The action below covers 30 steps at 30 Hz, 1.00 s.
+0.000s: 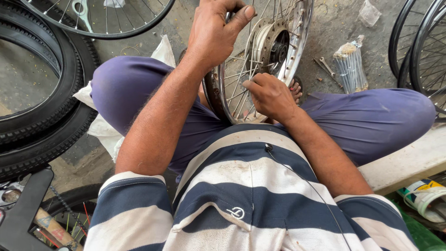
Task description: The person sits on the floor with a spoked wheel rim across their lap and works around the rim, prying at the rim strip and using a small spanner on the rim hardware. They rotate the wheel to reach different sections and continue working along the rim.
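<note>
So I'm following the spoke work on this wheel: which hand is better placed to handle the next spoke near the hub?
Probably the right hand: its fingers already rest on the spokes just below the hub. The left hand grips the rim at the top, seemingly steadying the wheel.

A seated person in purple trousers holds a chrome spoked wheel rim with a metal hub (pixel 272 44) upright between the knees. The left hand (pixel 214 32) grips the rim's top; the right hand (pixel 269 95) pinches a spoke lower down. Black rubber tyres (pixel 44 125) lie at left, and a bundle of wrapped silver spokes (pixel 350 67) lies on the concrete floor (pixel 332 23).
</note>
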Available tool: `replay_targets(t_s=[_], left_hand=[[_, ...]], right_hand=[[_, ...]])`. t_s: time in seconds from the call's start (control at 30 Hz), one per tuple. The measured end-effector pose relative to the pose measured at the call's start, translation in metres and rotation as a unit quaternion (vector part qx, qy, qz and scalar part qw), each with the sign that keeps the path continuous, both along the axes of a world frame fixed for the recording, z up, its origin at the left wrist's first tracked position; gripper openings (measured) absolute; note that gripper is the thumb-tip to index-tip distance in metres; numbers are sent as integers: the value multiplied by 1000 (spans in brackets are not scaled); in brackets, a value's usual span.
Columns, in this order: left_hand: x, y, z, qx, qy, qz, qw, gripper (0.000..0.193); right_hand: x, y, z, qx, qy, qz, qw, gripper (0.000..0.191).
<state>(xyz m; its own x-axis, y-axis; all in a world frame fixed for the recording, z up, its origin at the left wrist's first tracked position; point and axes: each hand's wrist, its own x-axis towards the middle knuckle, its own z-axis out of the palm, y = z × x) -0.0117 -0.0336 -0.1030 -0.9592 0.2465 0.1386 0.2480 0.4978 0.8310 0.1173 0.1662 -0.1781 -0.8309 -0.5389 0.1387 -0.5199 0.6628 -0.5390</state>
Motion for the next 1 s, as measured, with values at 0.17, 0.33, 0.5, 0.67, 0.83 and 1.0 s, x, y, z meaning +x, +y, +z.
replay_targets(t_s=[0.17, 0.33, 0.5, 0.67, 0.83, 1.0], left_hand=[[-1, 1, -1, -4, -13, 14, 1000, 28], [1, 3, 2, -28, -1, 14, 999, 29], [0, 3, 6, -15, -15, 15, 1000, 29], [1, 3, 9, -15, -10, 26, 1000, 28], [1, 4, 11, -22, -7, 25, 999, 28], [1, 5, 13, -26, 9, 15, 1000, 29]], right_hand=[[-9, 13, 12, -59, 116, -25, 991, 7], [-57, 32, 14, -251, 49, -274, 927, 6], [-103, 66, 13, -353, -179, -379, 836, 10], [-117, 81, 28, -169, -204, -299, 917, 6], [-127, 81, 50, 52, -196, -234, 951, 16], [-134, 61, 42, 252, -147, -198, 936, 31]])
